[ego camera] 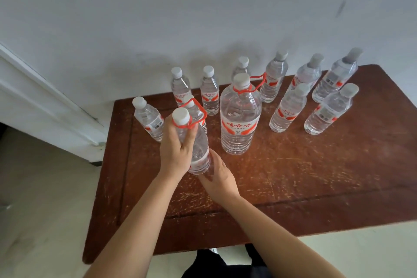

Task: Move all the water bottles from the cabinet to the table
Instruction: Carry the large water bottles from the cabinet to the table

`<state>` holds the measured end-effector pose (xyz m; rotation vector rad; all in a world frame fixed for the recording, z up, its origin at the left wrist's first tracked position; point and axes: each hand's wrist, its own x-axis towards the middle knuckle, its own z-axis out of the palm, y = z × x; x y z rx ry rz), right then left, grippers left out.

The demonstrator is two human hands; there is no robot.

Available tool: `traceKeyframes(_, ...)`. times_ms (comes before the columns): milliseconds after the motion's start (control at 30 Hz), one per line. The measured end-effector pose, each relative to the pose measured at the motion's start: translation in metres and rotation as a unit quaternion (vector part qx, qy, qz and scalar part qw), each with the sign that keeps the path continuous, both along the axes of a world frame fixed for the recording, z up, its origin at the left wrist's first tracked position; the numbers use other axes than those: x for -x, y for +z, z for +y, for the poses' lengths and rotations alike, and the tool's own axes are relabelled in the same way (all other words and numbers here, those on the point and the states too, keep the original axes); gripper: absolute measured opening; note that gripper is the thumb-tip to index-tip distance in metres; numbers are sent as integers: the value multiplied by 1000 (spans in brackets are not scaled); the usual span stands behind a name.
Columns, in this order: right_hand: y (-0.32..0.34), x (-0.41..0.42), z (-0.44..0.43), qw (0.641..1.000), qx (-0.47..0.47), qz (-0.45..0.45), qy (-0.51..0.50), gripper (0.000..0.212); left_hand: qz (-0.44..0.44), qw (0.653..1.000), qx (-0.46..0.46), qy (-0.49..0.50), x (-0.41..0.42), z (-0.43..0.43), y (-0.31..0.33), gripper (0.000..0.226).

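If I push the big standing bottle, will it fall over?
Probably not easily: the big bottle looks full and wide, so likely heavy and steady. Pushed near its cap, it might tip.

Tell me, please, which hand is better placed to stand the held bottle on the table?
Probably the left hand: it grips the held bottle near its neck, while the right hand cups the base underneath.

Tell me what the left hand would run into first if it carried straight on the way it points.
Probably the small water bottle half hidden behind the red handle of the large bottle that the left hand grips, though depth is unclear from this view.
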<state>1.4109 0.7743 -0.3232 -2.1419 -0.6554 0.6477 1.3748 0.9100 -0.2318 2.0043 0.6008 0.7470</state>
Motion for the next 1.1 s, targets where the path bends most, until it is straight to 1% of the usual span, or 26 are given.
traceKeyframes(100, -4, 0, -21, 996, 53, -8, 65, 68, 1, 999, 6, 38, 2, -9, -1, 62)
traceKeyframes(200, -4, -9, -39, 987, 53, -35, 146, 55, 34, 997, -11, 74, 10, -18, -2, 62)
traceKeyframes(267, -3, -18, -48, 979, 32, -54, 195, 49, 73, 988, -60, 120, 22, -27, -4, 58)
traceKeyframes(333, -1, -25, -52, 969, 13, -73, 237, 47, 122, 964, -133, 195, 42, -40, -12, 52)
traceKeyframes(367, 0, -25, -52, 964, 0, -78, 255, 47, 148, 947, -159, 237, 56, -49, -18, 51)
traceKeyframes(400, 1, -23, -53, 959, -15, -84, 269, 47, 179, 929, -165, 279, 72, -60, -22, 51)
traceKeyframes(467, 5, -9, -47, 947, -50, -88, 305, 46, 246, 886, -138, 368, 112, -84, -28, 53)
traceKeyframes(500, 9, 3, -43, 940, -67, -85, 324, 45, 268, 864, -130, 406, 135, -95, -28, 52)
traceKeyframes(533, 12, 12, -40, 935, -85, -76, 336, 46, 283, 849, -125, 428, 153, -106, -27, 52)
traceKeyframes(633, 36, 65, -25, 895, -139, -56, 421, 51, 311, 784, -124, 524, 225, -138, -10, 51)
traceKeyframes(700, 56, 107, -16, 859, -171, -59, 478, 54, 316, 734, -129, 587, 274, -164, 10, 51)
traceKeyframes(733, 66, 120, -12, 848, -182, -61, 494, 55, 318, 718, -134, 604, 289, -171, 16, 51)
traceKeyframes(767, 83, 154, -10, 820, -206, -61, 530, 56, 316, 687, -139, 640, 322, -192, 30, 52)
traceKeyframes(800, 93, 171, -8, 803, -221, -60, 550, 56, 312, 673, -139, 656, 338, -202, 39, 53)
traceKeyframes(867, 122, 230, -11, 756, -258, -66, 598, 57, 299, 635, -130, 700, 387, -237, 62, 56)
traceKeyframes(967, 154, 319, -27, 692, -322, -73, 642, 58, 301, 580, -123, 747, 453, -293, 89, 59)
traceKeyframes(1000, 166, 365, -42, 663, -348, -69, 659, 58, 306, 544, -124, 771, 486, -325, 100, 59)
traceKeyframes(1067, 179, 417, -57, 630, -386, -66, 671, 59, 320, 499, -127, 796, 525, -362, 113, 57)
traceKeyframes(1100, 186, 455, -73, 602, -403, -58, 687, 59, 328, 468, -116, 812, 552, -394, 120, 57)
